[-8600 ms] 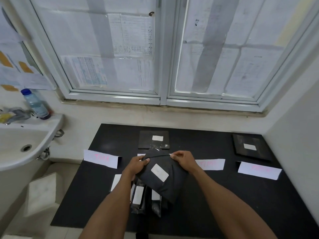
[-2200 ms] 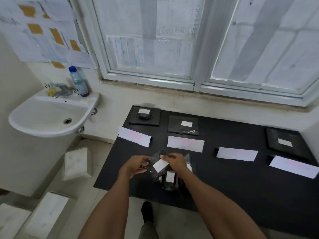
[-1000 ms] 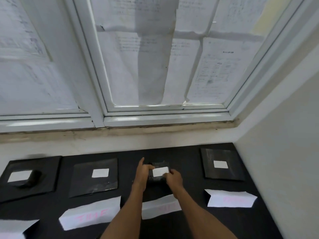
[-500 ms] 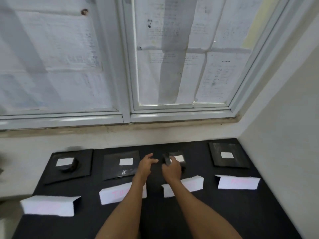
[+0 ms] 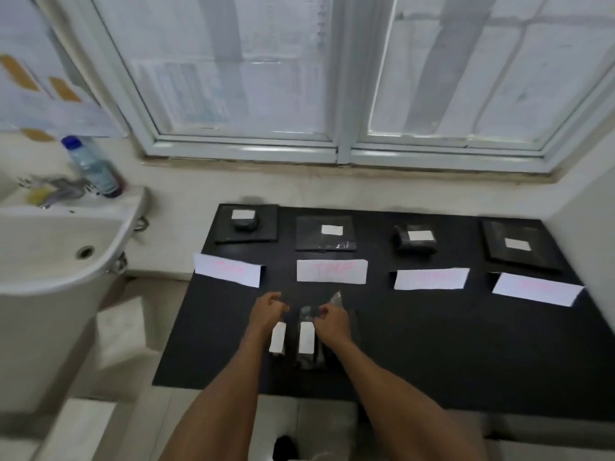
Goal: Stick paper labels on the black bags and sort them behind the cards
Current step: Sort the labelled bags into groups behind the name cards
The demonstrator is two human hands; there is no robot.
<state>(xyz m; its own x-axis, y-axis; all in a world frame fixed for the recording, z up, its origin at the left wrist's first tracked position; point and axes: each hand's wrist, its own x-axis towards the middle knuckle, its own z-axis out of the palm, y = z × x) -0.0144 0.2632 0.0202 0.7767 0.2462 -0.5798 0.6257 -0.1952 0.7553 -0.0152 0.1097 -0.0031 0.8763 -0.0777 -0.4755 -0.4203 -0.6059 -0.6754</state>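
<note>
Four folded white cards stand in a row on the black table (image 5: 432, 344): first card (image 5: 228, 273), second card (image 5: 331, 271), third card (image 5: 431, 278), fourth card (image 5: 537, 289). Behind each lies a labelled black bag: (image 5: 246, 222), (image 5: 326, 232), (image 5: 416, 239), (image 5: 519, 249). Near the front edge is a pile of black bags (image 5: 309, 357) with white labels (image 5: 306, 337). My right hand (image 5: 332, 319) pinches the top of one bag in the pile. My left hand (image 5: 268, 309) hovers curled over the pile's left side; blur hides whether it holds anything.
A white sink (image 5: 50, 254) with a tap and a plastic bottle (image 5: 93, 168) stands left of the table. White blocks (image 5: 119, 331) lie on the floor below it. A wall closes the right side, and papered windows rise behind the table.
The small labelled bag now lies behind the third card, released. Both hands have drawn back to the pile at the table's front, and my view has tilted down and left.
</note>
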